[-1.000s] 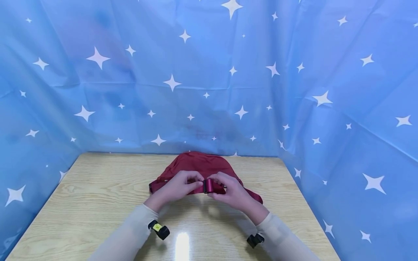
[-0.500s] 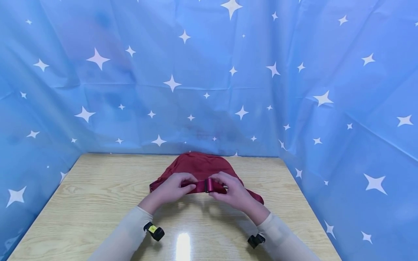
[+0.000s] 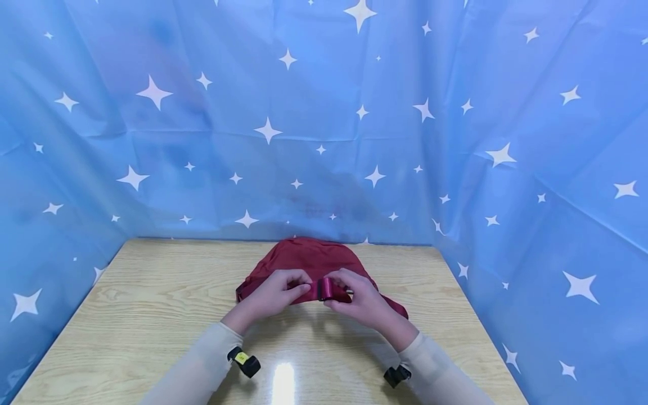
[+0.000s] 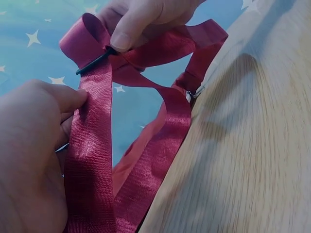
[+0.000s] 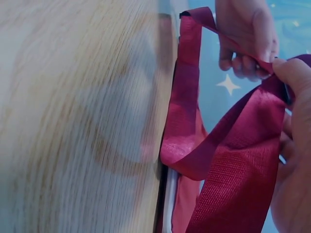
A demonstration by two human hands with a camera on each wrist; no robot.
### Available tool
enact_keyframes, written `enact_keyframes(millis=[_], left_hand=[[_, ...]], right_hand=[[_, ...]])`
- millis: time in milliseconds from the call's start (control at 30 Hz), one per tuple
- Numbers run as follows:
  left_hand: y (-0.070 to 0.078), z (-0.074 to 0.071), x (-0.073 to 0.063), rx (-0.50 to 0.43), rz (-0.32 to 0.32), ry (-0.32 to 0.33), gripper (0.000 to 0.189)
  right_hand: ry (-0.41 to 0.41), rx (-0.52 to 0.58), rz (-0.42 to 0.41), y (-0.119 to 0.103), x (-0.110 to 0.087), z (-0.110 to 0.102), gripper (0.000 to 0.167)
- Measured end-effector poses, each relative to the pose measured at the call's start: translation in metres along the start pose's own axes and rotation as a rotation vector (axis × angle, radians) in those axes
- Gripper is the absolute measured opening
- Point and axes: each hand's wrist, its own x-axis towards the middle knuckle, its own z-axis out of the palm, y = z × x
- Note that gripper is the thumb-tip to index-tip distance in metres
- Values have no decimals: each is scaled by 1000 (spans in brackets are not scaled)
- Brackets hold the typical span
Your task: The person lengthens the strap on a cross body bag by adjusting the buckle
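Observation:
A dark red fabric bag [image 3: 311, 256] lies at the back middle of the table, its webbing strap [image 4: 92, 145] raised in front of it. My left hand [image 3: 270, 292] pinches the strap between thumb and fingers, just left of a black slide buckle [image 3: 320, 289]. On the other side, my right hand [image 3: 360, 298] grips the strap at the buckle, where the webbing bends into a short loop [image 4: 80, 41]. The right wrist view has the right thumb [image 5: 294, 75] pressed on the webbing, while the buckle is mostly hidden there.
The wood-grain table [image 3: 167, 292] runs up to a blue star-print curtain [image 3: 324, 112] on the back and both sides. Black wrist cameras sit on the left sleeve [image 3: 194, 360] and the right sleeve [image 3: 440, 368]. A small metal ring [image 4: 194, 93] shows beside the strap.
My left hand slid left along the strap, away from the buckle, then came partly back toward it. The right hand and the bag have hardly moved.

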Motion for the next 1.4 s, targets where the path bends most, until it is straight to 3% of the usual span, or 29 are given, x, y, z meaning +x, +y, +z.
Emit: enact_keyframes(millis=[433,667,867,1400], left_hand=[[12,3,2,-28,-5,-6,11],[3,-5,-5,118,-28,16,20],[-4,-13,-10,200,-22,12,8],[8,-6,-3,7,6,-19,11]], right_hand=[[-15,-10,-35,-1,2,2,49],[0,-23,-38,0,0,1,52],[13,-10,-15,-1,0,-1,52],[18,29,-14,-1,1,0,54]])
